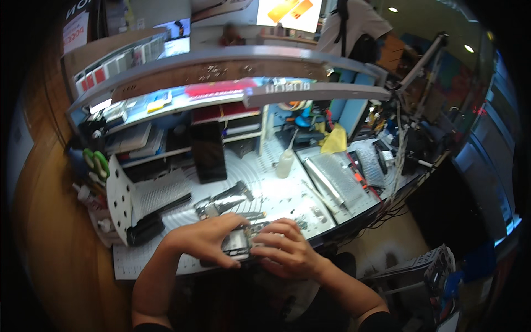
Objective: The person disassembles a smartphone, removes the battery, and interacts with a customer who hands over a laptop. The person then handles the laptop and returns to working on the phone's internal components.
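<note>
An opened phone (pixel 238 242) lies flat at the bench's front edge, its inner parts facing up, with a pale rectangular block showing. My left hand (pixel 207 239) spans its left side, thumb along the near edge and fingers at the far edge. Over its right end bend the fingers of my right hand (pixel 286 248), closed against it and hiding that part; whether they also pinch something small cannot be seen. Just beyond is a dark part in a clear wrapper (pixel 224 200). Small loose bits (pixel 296 213) are scattered on the white mat to the right.
A white dropper bottle (pixel 285 164) stands mid-bench; a dark upright panel (pixel 208 149) leans behind. Left are a perforated white plate (pixel 119 196) and green-handled scissors (pixel 97 162). Bubble-wrapped pieces (pixel 337 177) lie right. A long lamp bar (pixel 315 94) crosses above; cables (pixel 395 193) hang right.
</note>
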A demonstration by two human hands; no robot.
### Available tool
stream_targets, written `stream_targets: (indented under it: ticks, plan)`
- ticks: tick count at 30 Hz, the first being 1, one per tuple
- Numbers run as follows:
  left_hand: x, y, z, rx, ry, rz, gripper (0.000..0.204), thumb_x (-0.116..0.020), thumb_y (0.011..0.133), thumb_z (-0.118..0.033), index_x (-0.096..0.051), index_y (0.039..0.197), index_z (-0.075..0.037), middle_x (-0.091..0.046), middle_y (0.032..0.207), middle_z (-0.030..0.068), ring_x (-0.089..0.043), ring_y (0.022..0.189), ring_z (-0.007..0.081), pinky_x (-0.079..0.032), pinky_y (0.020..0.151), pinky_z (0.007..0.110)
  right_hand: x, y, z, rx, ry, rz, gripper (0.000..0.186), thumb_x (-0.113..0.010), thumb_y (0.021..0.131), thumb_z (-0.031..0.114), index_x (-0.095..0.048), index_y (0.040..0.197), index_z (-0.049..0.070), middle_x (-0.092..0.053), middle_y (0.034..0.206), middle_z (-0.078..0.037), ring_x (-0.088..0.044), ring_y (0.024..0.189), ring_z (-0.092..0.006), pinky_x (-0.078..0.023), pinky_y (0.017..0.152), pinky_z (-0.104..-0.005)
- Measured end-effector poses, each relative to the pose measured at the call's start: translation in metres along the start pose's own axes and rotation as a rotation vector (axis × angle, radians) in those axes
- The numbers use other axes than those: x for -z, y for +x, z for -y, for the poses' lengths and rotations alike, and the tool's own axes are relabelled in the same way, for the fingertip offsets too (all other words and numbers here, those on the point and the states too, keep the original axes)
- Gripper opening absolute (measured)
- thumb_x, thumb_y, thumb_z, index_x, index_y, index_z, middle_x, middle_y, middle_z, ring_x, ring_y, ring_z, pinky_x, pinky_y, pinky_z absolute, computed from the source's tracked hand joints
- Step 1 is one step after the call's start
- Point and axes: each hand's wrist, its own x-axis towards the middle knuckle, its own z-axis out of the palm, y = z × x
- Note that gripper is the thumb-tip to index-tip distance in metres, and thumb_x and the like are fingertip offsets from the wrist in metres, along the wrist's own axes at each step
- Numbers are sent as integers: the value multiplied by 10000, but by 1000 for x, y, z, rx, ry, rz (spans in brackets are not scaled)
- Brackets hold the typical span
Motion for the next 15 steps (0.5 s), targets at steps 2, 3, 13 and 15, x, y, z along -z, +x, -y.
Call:
stream_targets:
  ticks: [2, 3, 13, 15]
  plan:
    - [4, 0, -3, -18, -39, 25, 913, -873, 674, -394, -467, 1358, 55, -572, 1225, 224, -572, 1156, 324, -458, 983, 369, 2, 7, 1, 65, -13, -57, 336, -756, 713, 69, -676, 1037, 107, -624, 1135, -49, -588, 1099, -255, -447, 1009, -465]
    - [6, 0, -3, -23, -56, 50, 913, -880, 674, -400, -474, 1359, 45, -571, 1234, 205, -567, 1163, 308, -454, 990, 359, 3, 12, 1, 106, -2, -85, 304, -751, 700, 58, -676, 992, 96, -628, 1092, -49, -593, 1085, -256, -456, 996, -460]
    - [3, -6, 5, -75, -245, 190, 859, -878, 690, -383, -490, 1351, 3, -580, 1216, 133, -552, 1145, 215, -425, 1004, 318, 9, 27, 9, 103, 145, -57, 319, -782, 686, 119, -656, 978, 94, -617, 1071, -51, -584, 1083, -269, -441, 983, -452]
    - [5, 2, 5, -97, -235, 211, 884, -849, 733, -385, -446, 1400, 32, -568, 1260, 169, -554, 1157, 242, -445, 982, 332, 20, 26, 6, 50, 151, -33, 370, -805, 673, 165, -663, 1009, 106, -620, 1084, -49, -575, 1107, -287, -430, 980, -462]
